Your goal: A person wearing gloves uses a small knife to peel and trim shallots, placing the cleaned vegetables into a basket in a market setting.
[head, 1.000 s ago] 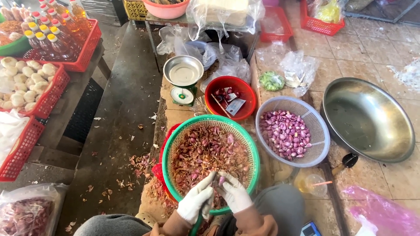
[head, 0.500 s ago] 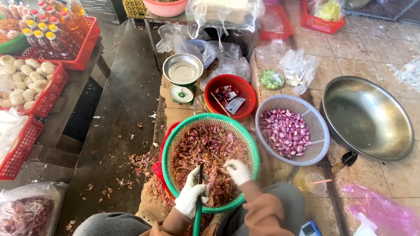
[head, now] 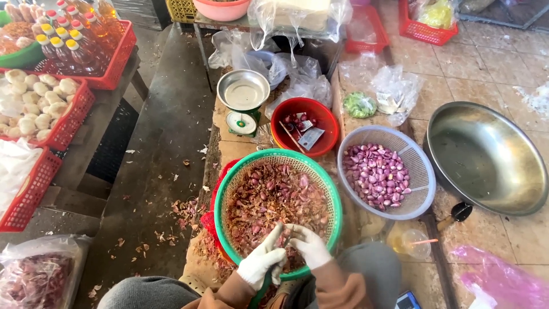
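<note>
Both gloved hands meet over the near edge of the green basket (head: 229,189) of shallot skins. The left hand (head: 262,263) curls shut around a dark handle, mostly hidden. The right hand (head: 309,246) pinches something too small to identify. Peeled shallots fill the grey basket (head: 420,171) to the right.
</note>
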